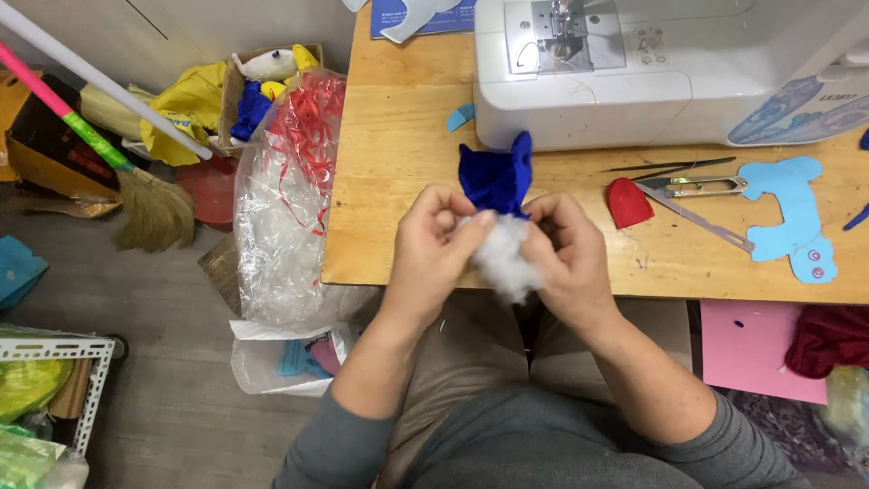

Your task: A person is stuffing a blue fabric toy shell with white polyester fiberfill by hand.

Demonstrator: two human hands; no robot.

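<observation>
1. I saw bare wooden tabletop (398, 181) open left of the hands.
2. The white sewing machine (634, 81) blocked the back; red felt piece (627, 203) and metal snips (692, 187) crowded the right.

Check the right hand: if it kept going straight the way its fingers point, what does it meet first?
The right hand points inward, toward the left hand. First in line is the white stuffing it already pinches, below the blue fabric piece; past that, probably the left hand's fingers.

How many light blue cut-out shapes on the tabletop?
2 clearly: a small light blue scrap by the sewing machine's left front corner, and a large light blue cut-out at right beside the snips. Others may be hidden.
</observation>
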